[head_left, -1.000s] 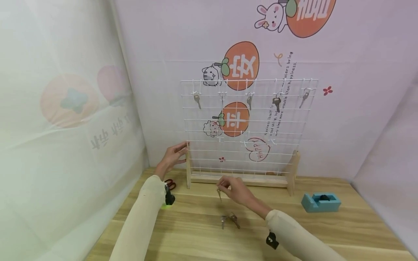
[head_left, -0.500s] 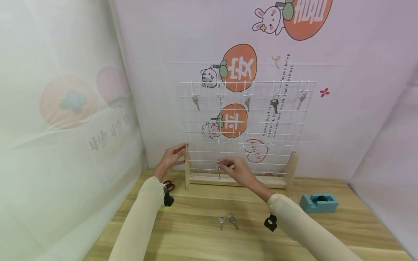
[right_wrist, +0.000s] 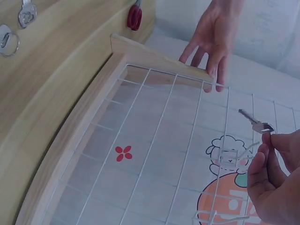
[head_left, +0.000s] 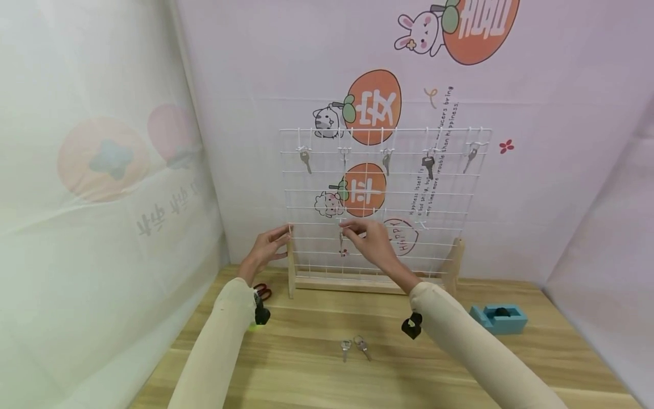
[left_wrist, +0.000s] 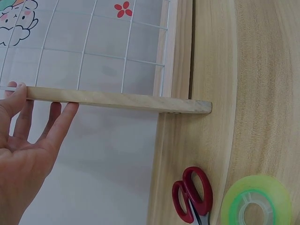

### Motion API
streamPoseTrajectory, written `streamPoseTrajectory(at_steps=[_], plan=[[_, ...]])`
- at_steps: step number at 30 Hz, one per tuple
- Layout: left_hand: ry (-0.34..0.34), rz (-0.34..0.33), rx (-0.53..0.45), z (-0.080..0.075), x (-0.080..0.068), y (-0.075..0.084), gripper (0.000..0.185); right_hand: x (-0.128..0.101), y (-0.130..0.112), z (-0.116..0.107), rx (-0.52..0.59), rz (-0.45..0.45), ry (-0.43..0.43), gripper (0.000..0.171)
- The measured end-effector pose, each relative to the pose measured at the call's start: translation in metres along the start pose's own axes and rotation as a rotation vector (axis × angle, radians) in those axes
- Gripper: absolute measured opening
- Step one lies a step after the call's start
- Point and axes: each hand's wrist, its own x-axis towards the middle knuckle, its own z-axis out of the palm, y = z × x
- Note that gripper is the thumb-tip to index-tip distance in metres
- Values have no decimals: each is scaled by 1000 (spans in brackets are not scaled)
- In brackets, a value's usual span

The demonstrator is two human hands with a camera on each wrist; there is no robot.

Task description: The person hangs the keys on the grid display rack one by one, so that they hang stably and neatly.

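My right hand (head_left: 375, 244) pinches a key (right_wrist: 257, 125) by its ring end between thumb and fingertips. It is in front of the lower part of a white wire grid rack (head_left: 352, 286) on a wooden stand. In the right wrist view a white hook (right_wrist: 247, 151) on the grid lies close to those fingers; the key is apart from the wires. My left hand (head_left: 267, 248) grips the left edge of the rack, its fingers against the wooden upright (left_wrist: 117, 100) and its thumb at the top end. Two keys, one of them this key (head_left: 346, 347), lie on the table.
Several keys, such as this left one (head_left: 305, 159), hang from hooks along the upper grid. Red-handled scissors (left_wrist: 192, 194) and a green tape roll (left_wrist: 279, 201) lie left of the stand. A blue tape dispenser (head_left: 503, 322) stands at right. Printed cloth hangs behind.
My right hand has risen with the key from low over the table to the lower hooks of the grid. The left hand has stayed at the rack's left edge.
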Motion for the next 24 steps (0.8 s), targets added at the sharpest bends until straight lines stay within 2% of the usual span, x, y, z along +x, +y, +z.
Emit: streamPoseTrajectory(at_steps=[8,15,24], plan=[[19,-17,7,0,1,-1,50,11,4,3,-25,40,29,14],[18,-20,14,2,3,-3,50,13,11,6,-45,81,17,15],[17,-19,-4,-1,4,-4,51,11,8,0,-62,49,34,17]])
